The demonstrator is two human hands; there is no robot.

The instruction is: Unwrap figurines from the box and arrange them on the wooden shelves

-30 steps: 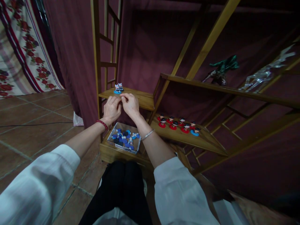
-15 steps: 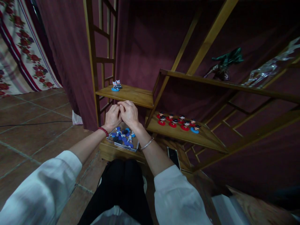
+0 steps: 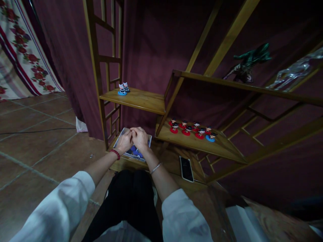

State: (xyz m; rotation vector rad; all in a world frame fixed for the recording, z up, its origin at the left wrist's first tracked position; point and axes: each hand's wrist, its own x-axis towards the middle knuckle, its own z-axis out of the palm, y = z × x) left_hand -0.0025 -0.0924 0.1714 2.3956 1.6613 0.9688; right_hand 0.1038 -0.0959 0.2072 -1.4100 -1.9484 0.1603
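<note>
My left hand [image 3: 124, 141] and my right hand [image 3: 140, 137] meet fingertip to fingertip over a shallow white box [image 3: 123, 131]. Both have curled, closed fingers; whatever is pinched between them is hidden. Inside the box, blue and purple pieces [image 3: 136, 152] show below my wrists, partly covered by my hands. On the small wooden shelf [image 3: 143, 99] above, two white-and-black figurines [image 3: 122, 89] stand at the left end, at least one on a blue round base.
Several black-haired figurines [image 3: 187, 130], most on red bases and one on blue, stand on the right shelf [image 3: 174, 140]. A phone [image 3: 186, 169] lies on the low board. A green-caped statue [image 3: 248, 64] and a clear figure [image 3: 290, 72] occupy the upper shelf.
Both hands, still together, have lowered from just under the small shelf to over the box, covering more of its contents. The view has shifted slightly.
</note>
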